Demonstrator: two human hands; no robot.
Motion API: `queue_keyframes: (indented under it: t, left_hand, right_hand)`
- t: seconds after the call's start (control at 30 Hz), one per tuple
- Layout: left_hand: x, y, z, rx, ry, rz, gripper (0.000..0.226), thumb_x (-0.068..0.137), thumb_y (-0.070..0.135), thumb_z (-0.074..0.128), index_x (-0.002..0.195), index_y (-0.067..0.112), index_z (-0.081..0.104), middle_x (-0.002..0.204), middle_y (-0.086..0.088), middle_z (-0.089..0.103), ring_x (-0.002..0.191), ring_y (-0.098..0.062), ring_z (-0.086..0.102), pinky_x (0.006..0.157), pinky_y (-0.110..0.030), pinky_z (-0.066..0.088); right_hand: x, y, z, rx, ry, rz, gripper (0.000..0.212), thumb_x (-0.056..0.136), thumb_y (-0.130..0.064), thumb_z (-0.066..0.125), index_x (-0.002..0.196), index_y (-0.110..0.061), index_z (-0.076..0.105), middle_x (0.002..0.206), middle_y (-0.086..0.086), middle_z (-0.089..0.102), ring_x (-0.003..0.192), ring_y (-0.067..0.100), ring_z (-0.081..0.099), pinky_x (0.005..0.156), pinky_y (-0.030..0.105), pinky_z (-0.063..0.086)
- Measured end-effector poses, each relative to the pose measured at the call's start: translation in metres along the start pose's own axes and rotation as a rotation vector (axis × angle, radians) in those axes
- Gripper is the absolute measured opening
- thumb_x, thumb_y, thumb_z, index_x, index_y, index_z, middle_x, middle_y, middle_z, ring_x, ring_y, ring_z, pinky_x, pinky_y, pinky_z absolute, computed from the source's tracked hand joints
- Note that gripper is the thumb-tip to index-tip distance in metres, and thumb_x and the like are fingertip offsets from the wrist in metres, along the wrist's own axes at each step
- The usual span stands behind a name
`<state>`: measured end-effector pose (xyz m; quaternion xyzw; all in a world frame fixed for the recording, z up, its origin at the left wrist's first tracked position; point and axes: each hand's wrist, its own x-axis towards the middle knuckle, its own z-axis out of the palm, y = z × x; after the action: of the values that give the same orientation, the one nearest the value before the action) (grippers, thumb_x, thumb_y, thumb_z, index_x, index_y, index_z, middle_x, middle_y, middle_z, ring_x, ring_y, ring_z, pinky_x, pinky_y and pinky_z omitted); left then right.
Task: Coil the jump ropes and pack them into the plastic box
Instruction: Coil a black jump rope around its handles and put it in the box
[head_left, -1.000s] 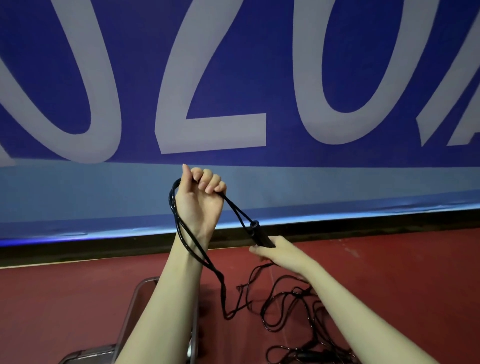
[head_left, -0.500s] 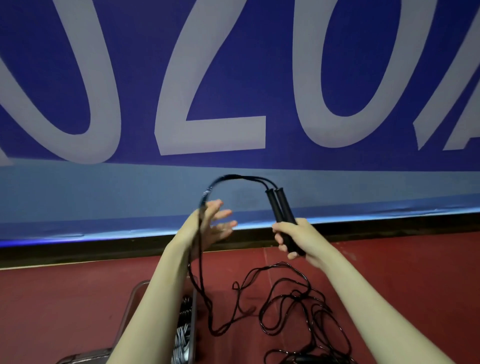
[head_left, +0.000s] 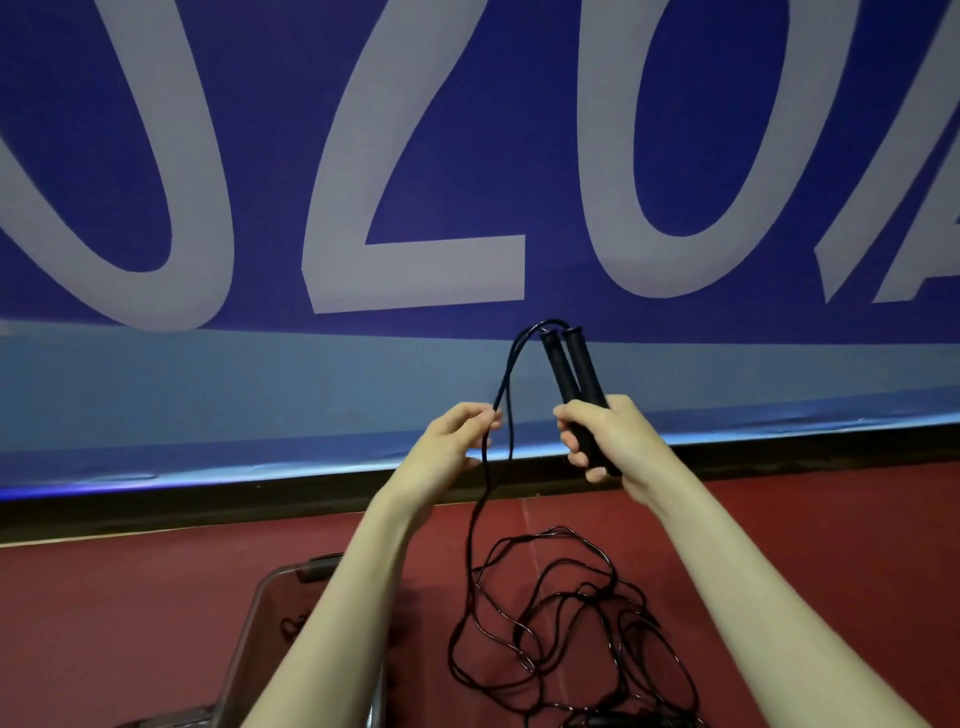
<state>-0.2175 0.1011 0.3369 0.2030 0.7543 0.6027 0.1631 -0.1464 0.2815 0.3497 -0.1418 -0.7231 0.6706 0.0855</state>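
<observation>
Two black handles (head_left: 574, 384), held side by side, upright, in right hand (head_left: 610, 441), fist closed round lower ends. Cord (head_left: 506, 384) arcs off handle tops, drops leftward; left hand (head_left: 457, 441) pinches one strand, second strand hangs just beside fingers. Remaining cord: loose tangle (head_left: 566, 623) on red floor (head_left: 130, 623) below hands. Clear plastic box (head_left: 270, 597): lower left, partly hidden behind left forearm, contents unclear.

Advice: keep handles together, draw both strands evenly, wind uniform loops, lift slowly so tangle frees without knotting.

sports hall: red court floor (head_left: 156, 623), big blue printed banner (head_left: 260, 374) along wall.
</observation>
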Motion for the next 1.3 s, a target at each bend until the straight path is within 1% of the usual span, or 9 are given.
queue_keyframes:
  t: [0.1, 0.23, 0.33, 0.43, 0.53, 0.6, 0.7, 0.93, 1.3]
  left_hand:
    - [0.000, 0.005, 0.012, -0.110, -0.045, 0.092, 0.026, 0.101, 0.034, 0.045, 0.112, 0.018, 0.063, 0.104, 0.011, 0.071, 0.105, -0.010, 0.064, 0.097, -0.027, 0.045]
    - [0.006, 0.009, 0.015, -0.108, 0.197, 0.220, 0.013, 0.095, 0.026, 0.059, 0.095, 0.014, 0.057, 0.083, 0.003, 0.051, 0.076, -0.006, 0.051, 0.077, -0.015, 0.041]
    - [0.009, 0.007, 0.013, -0.084, 0.221, 0.225, 0.038, 0.092, 0.032, 0.062, 0.127, 0.029, 0.046, 0.116, 0.009, 0.047, 0.099, -0.004, 0.052, 0.076, -0.010, 0.040]
    - [0.006, 0.000, 0.011, -0.055, 0.025, 0.129, 0.052, 0.094, 0.047, 0.053, 0.141, 0.046, 0.029, 0.132, 0.012, 0.048, 0.121, -0.011, 0.051, 0.096, -0.030, 0.039]
    - [0.005, -0.012, 0.012, -0.130, -0.153, 0.044, 0.035, 0.096, 0.051, 0.045, 0.121, 0.031, 0.058, 0.091, 0.003, 0.069, 0.095, -0.017, 0.067, 0.100, -0.038, 0.043]
    - [0.006, -0.021, 0.014, -0.248, -0.187, 0.025, 0.040, 0.091, 0.053, 0.049, 0.097, 0.020, 0.069, 0.069, 0.001, 0.054, 0.069, -0.019, 0.058, 0.081, -0.033, 0.045]
    - [0.008, -0.030, 0.012, -0.352, -0.175, 0.015, 0.036, 0.093, 0.044, 0.049, 0.087, 0.012, 0.065, 0.066, 0.000, 0.045, 0.060, -0.015, 0.047, 0.072, -0.026, 0.041]
    - [0.010, -0.037, 0.017, -0.005, -0.275, 0.012, 0.037, 0.102, 0.034, 0.042, 0.095, 0.005, 0.063, 0.071, -0.003, 0.057, 0.062, -0.013, 0.052, 0.069, -0.021, 0.045]
    - [0.022, 0.035, 0.026, 0.105, 0.020, 0.204, 0.031, 0.099, 0.032, 0.051, 0.079, 0.012, 0.064, 0.053, 0.009, 0.036, 0.048, -0.007, 0.029, 0.046, -0.017, 0.026]
  right_hand:
    - [-0.004, -0.005, 0.002, -0.111, -0.001, -0.060, 0.018, 0.089, -0.017, 0.058, 0.074, -0.011, 0.050, 0.056, 0.001, 0.047, 0.046, 0.014, 0.038, 0.040, 0.022, 0.022]
    - [-0.007, -0.010, 0.001, -0.111, 0.009, -0.083, 0.019, 0.089, -0.017, 0.058, 0.073, -0.011, 0.049, 0.057, 0.000, 0.048, 0.046, 0.013, 0.039, 0.040, 0.022, 0.024]
    - [-0.008, -0.014, -0.001, -0.104, -0.006, -0.088, 0.020, 0.090, -0.017, 0.058, 0.073, -0.011, 0.049, 0.058, 0.001, 0.048, 0.046, 0.013, 0.039, 0.039, 0.022, 0.024]
    - [-0.010, -0.014, -0.001, -0.116, -0.040, -0.090, 0.021, 0.090, -0.018, 0.059, 0.072, -0.011, 0.050, 0.058, 0.001, 0.048, 0.046, 0.012, 0.040, 0.039, 0.022, 0.024]
    - [-0.008, -0.013, 0.000, -0.042, -0.049, -0.064, 0.018, 0.090, -0.018, 0.060, 0.075, -0.011, 0.054, 0.059, 0.002, 0.049, 0.046, 0.013, 0.040, 0.039, 0.021, 0.023]
    - [-0.004, -0.014, -0.001, 0.100, -0.030, -0.008, 0.015, 0.090, -0.019, 0.060, 0.078, -0.010, 0.056, 0.060, 0.003, 0.049, 0.046, 0.014, 0.039, 0.038, 0.019, 0.022]
    - [0.000, -0.015, -0.005, 0.344, 0.030, 0.111, 0.014, 0.089, -0.021, 0.062, 0.082, -0.010, 0.058, 0.061, 0.002, 0.049, 0.044, 0.012, 0.039, 0.035, 0.017, 0.021]
    - [0.008, -0.006, 0.000, 0.496, 0.180, 0.165, 0.012, 0.088, -0.019, 0.062, 0.085, -0.009, 0.056, 0.062, 0.003, 0.049, 0.043, 0.012, 0.038, 0.035, 0.017, 0.021]
    - [0.049, -0.037, 0.003, 0.517, 0.189, 0.196, 0.033, 0.088, -0.037, 0.068, 0.102, -0.007, 0.065, 0.077, 0.007, 0.064, 0.047, 0.013, 0.046, 0.035, 0.020, 0.027]
